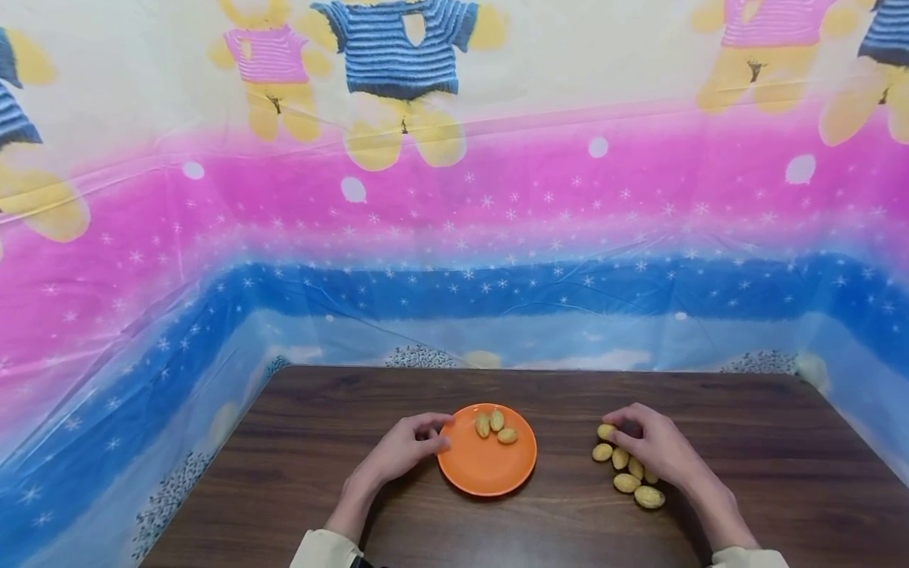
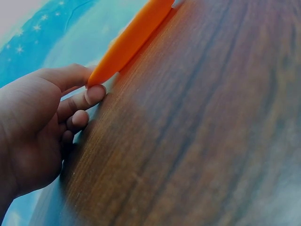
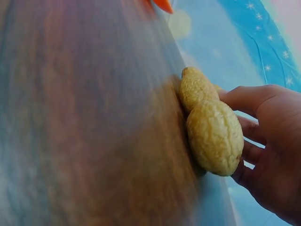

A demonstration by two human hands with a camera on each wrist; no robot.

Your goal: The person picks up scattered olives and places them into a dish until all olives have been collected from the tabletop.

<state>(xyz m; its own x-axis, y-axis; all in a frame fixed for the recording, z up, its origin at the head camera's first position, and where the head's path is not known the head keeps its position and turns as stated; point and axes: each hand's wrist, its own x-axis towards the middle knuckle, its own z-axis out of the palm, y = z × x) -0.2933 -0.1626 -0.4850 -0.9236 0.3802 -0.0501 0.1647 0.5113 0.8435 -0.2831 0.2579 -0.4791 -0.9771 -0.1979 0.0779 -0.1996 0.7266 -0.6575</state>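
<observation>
On the wooden table lies a round orange plate (image 1: 487,470) bearing three yellowish walnuts (image 1: 496,420) near its far side. My left hand (image 1: 403,448) pinches the plate's left rim between thumb and fingers, seen close up on the plate's edge (image 2: 126,44) in the left wrist view. To the right of the plate, my right hand (image 1: 663,443) pinches a walnut (image 1: 606,431) at the far end of a loose group. Several more walnuts (image 1: 627,483) lie beneath and in front of that hand. In the right wrist view a large walnut (image 3: 215,136) partly hides the fingertips.
The dark wooden table (image 1: 554,394) reaches back to a printed curtain (image 1: 440,292) with bears and snowflakes, which also runs along both sides. Bare tabletop separates the plate from the walnut group.
</observation>
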